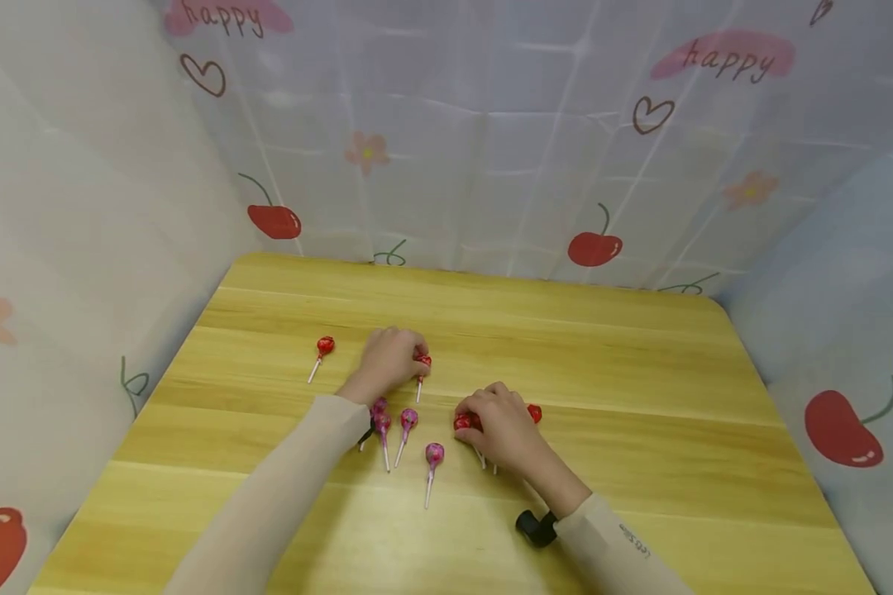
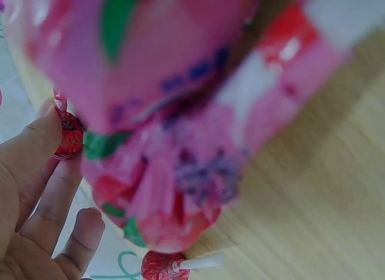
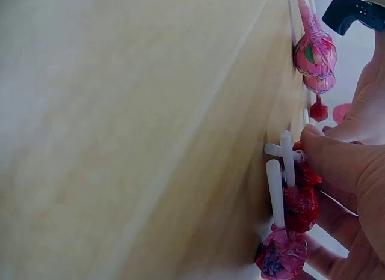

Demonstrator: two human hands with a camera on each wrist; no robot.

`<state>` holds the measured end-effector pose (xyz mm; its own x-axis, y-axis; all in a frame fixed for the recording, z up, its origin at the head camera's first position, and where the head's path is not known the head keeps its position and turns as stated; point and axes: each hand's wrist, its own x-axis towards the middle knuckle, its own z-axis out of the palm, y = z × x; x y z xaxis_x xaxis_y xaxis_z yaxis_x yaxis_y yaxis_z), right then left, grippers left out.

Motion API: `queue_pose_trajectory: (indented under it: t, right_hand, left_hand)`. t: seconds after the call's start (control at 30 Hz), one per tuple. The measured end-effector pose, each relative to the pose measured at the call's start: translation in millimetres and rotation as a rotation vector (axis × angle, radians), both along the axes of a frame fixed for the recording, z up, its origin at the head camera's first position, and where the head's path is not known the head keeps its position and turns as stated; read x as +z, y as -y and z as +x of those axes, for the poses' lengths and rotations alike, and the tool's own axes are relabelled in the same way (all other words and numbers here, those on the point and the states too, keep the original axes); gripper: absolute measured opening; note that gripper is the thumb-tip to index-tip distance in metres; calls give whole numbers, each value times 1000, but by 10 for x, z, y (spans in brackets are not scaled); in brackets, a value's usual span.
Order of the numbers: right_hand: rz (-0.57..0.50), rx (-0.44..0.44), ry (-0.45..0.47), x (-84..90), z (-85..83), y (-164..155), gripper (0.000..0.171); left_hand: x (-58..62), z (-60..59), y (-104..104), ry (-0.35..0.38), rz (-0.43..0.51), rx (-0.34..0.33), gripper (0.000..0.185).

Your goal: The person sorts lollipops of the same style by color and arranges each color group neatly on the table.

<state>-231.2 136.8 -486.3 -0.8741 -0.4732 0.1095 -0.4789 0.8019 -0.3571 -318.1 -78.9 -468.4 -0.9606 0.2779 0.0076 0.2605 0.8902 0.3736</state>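
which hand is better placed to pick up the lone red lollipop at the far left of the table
Left. The left hand lies just right of that red lollipop, with bare table between. The right hand is farther off, curled over other red lollipops.

Person wearing long, close-fitting beige sleeves on both arms, right sleeve (image 1: 610, 541) showing small dark lettering just behind the wrist, black strap-mounted device (image 1: 536, 527) sitting beside the right hand (image 1: 502, 430), hands bare
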Motion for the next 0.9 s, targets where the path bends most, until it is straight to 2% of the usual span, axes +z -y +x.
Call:
queue_pose_trajectory:
  t: [0.13, 0.3, 0.4, 0.53, 0.7, 0.9]
  right_hand:
    - [4, -17, 12, 43, -32, 9, 22]
    - [-28, -93, 81, 236, -127, 16, 25]
    - [-79, -151, 98, 359, -239, 4, 27]
    - [-119, -200, 73, 478, -443, 6, 30]
    - [-103, -231, 57, 499, -632, 46, 32]
    - [-39, -252, 81, 397, -759, 121, 31]
  left_hand:
    - [2, -8, -14, -7, -15, 1, 23]
    - [3, -14, -26, 1, -23, 3, 23]
    - [0, -8, -43, -5, -31, -3, 23]
    - [19, -22, -55, -22, -50, -6, 23]
    - [12, -28, -70, -32, -77, -5, 25]
    - [4, -16, -77, -35, -105, -9, 24]
